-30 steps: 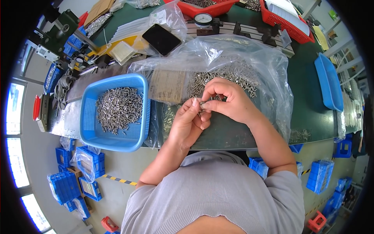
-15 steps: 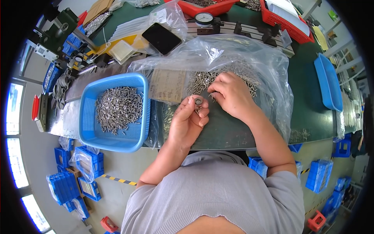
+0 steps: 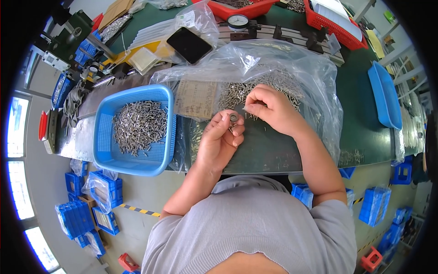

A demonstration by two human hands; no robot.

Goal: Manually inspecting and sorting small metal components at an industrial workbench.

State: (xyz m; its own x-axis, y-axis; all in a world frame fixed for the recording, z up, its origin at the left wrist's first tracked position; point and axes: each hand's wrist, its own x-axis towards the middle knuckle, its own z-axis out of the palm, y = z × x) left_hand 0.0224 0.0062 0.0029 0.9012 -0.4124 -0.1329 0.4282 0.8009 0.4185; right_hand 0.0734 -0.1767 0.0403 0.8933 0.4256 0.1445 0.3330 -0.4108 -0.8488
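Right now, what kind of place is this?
Probably a workshop or small factory: there's a basket of little metal parts, a dial gauge on the bench, and crates on the floor.

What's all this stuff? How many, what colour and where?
Small metal parts: countless, silvery, left and centre
Ring-shaped part: one visible, grey, in left hand
Mesh basket: one, light blue, left
Plastic bag: one, clear, centre
Card: one, brown, centre
Phone: one, black, top
Dial gauge: one large, white-faced, top
Far baskets: at least two, red, top
Tray: one, blue, right
Crates: several, blue, floor
Table: one, green, middle
Shirt: one, grey, bottom
Left hand: one, bare, centre
Right hand: one, bare, centre
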